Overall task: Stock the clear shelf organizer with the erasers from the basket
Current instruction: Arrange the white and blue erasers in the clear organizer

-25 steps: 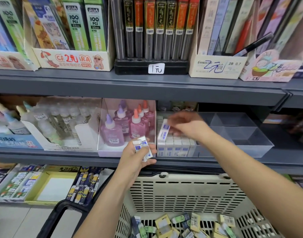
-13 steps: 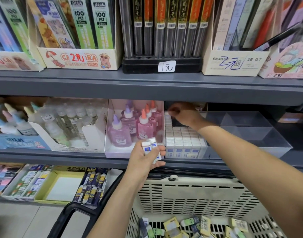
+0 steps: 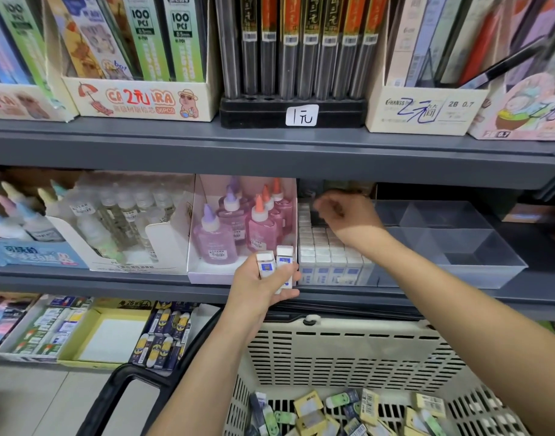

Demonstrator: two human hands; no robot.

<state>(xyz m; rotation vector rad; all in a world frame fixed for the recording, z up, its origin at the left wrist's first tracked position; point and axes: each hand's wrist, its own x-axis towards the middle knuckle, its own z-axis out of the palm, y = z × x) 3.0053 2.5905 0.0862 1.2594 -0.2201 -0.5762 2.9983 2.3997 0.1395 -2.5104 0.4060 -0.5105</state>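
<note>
Basket (image 3: 348, 357): bottom centre and right of the frame, with beige slotted walls and an open top. Its black handle (image 3: 122, 382) juts to the lower left.
Loose erasers (image 3: 332, 413): scattered on the basket floor in yellow, green and white wrappers, with barcodes showing.
Yellow tray (image 3: 106, 335): lower left, on the bottom shelf, with small packs beside it.
Left hand (image 3: 263, 287): centre frame, above the basket's far rim and in front of the grey shelf edge (image 3: 112, 278). Fingers and thumb clasp two held erasers (image 3: 274, 262), which are white, upright and side by side. Their blue print is too small to read.
Organizer (image 3: 458, 247): clear, centre right on the middle shelf, just beside the glue box (image 3: 207, 276).
Rows (image 3: 329, 256): white erasers on end pack the organizer's left bay. The bays to the right show bare clear floor.
Right hand (image 3: 342, 215): the arm crosses from the lower right over the basket. The hand sits at the back of the left bay, close under the upper shelf (image 3: 270, 149), so headroom is low. The fingers are curled and blurred, and I cannot tell whether they pinch an eraser.
Glue bottles (image 3: 238, 234): pink and purple, in the white glue box. Clear bottles (image 3: 112, 215) stand further left.
Writing: the tag (image 3: 301, 116) on the black tube rack reads "1元". The packs in the carton at upper left read "100 PCS 0.5mm" and the carton front "2元". The box at upper right reads "CHANSS" and "2B 0.7".
</note>
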